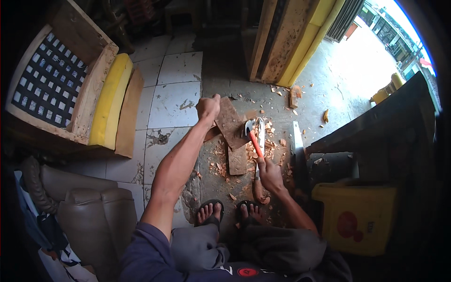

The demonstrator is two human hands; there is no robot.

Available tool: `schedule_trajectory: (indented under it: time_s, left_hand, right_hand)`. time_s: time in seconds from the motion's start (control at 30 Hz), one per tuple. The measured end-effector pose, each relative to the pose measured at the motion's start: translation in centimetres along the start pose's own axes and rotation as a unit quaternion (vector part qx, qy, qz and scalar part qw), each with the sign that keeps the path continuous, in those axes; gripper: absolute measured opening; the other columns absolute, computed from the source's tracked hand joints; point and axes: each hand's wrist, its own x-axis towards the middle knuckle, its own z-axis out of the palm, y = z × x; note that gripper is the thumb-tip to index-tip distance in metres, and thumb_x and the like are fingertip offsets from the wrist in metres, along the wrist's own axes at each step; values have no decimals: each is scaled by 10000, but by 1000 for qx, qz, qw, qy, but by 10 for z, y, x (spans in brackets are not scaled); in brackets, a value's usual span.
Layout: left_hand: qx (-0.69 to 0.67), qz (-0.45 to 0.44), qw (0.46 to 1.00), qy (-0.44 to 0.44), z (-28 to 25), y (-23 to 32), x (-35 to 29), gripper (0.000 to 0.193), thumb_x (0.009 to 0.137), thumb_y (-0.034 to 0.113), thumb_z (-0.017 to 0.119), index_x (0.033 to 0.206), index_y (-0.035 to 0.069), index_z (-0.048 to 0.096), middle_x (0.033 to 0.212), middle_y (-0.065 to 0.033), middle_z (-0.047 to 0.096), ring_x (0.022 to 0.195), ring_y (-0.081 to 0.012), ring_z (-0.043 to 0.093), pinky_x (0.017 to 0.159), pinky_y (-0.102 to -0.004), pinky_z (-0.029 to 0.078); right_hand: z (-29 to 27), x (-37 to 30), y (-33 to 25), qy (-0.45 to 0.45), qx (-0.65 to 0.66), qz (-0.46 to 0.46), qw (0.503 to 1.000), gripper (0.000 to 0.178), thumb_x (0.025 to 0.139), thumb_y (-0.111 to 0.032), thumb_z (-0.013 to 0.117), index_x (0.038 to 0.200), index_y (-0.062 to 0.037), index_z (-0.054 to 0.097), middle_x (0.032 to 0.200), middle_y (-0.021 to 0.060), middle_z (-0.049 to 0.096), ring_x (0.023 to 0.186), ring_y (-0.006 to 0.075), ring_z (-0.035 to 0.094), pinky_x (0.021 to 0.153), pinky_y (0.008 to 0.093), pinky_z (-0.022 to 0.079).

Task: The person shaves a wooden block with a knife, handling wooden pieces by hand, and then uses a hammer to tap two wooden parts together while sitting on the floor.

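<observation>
My left hand is closed on the upper end of a worn brown wooden board, which is held slantwise. In my right hand is a hammer with an orange handle. Its metal head is at the board's right edge; whether it touches cannot be made out. Beneath the board another wooden piece lies on the floor. A long-bladed knife with a wooden handle lies beside it, its blade pointing away from me and partly behind the hammer.
Wood chips litter the concrete. A saw blade lies to the right, near a dark slanted wooden piece and a yellow crate. Furniture frames with yellow foam stand left and ahead. Brown cushions are at lower left.
</observation>
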Motion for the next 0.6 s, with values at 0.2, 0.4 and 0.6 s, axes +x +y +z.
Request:
schedule_trajectory:
  time_s: [0.2, 0.4, 0.6]
  left_hand:
    - [-6, -35, 998, 43, -26, -90, 51, 575, 818, 445, 642, 1016, -91, 711, 1085, -310, 712, 1065, -434, 691, 915, -459, 542]
    - [-95, 71, 993, 16, 9, -29, 21, 513, 803, 407, 638, 940, -84, 696, 995, -299, 707, 957, -400, 707, 835, -452, 539]
    - [-46, -28, 999, 2, -3, -52, 19, 527, 813, 419, 653, 984, -75, 721, 1059, -285, 725, 1057, -421, 695, 943, -449, 532]
  right_hand:
    - [-133, -4, -129, 65, 631, -75, 770, 515, 1075, -573, 356, 832, -127, 438, 557, -47, 350, 386, 69, 299, 329, 267, 254]
    - [-68, -3, -50, 54, 336, -92, 936, 494, 1070, -510, 405, 928, -78, 598, 682, 126, 563, 558, 305, 510, 568, 447, 439]
    - [-103, -10, -80, 22, 430, 45, 902, 537, 1096, -503, 374, 752, -102, 471, 584, -28, 432, 467, 94, 392, 436, 276, 325]
